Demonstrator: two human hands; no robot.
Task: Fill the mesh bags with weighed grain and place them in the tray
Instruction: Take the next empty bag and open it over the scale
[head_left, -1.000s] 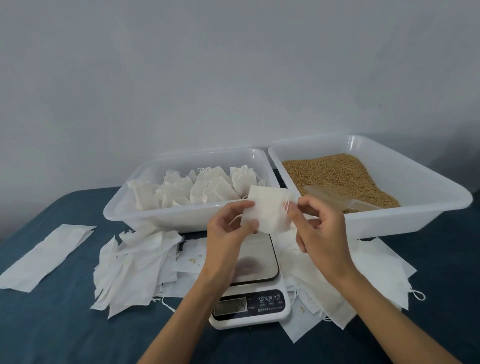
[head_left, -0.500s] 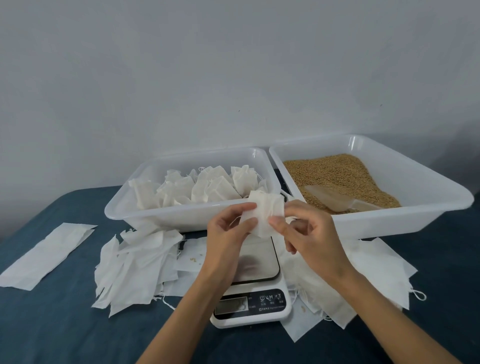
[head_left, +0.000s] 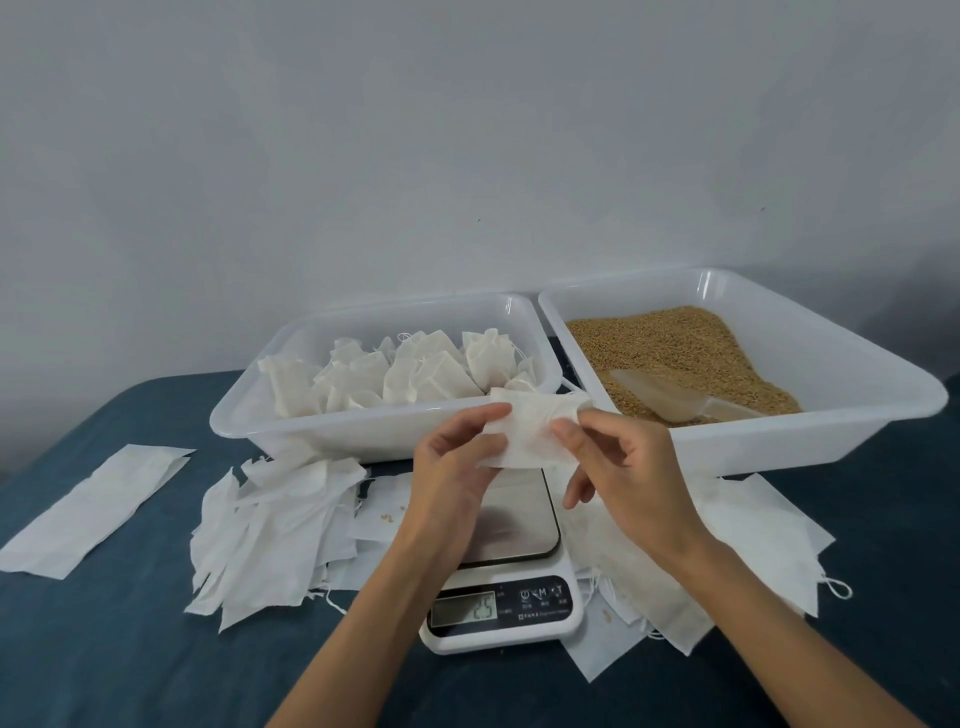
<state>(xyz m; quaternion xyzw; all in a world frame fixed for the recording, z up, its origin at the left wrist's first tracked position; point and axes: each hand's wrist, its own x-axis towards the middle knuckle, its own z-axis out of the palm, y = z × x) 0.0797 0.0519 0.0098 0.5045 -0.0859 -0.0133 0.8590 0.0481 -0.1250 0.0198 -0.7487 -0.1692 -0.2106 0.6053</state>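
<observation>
Left hand (head_left: 457, 462) and right hand (head_left: 618, 467) each pinched an empty mesh bag (head_left: 530, 431) above the scale (head_left: 504, 571), before the filled-bag tray (head_left: 291, 415). Judged step: opening its mouth. Next, the scoop (head_left: 670, 397) in the grain (head_left: 675, 338) would likely be needed.

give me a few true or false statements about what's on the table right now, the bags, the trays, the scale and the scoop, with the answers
1. Both hands hold one empty mesh bag above the scale. True: left hand and right hand pinch it.
2. The scoop lies on the scale. False: it lies in the grain.
3. Filled bags sit in the left tray. True.
4. The right tray holds folded cloth. False: it holds grain.
5. Flat empty bags lie left of the scale. True.
</observation>
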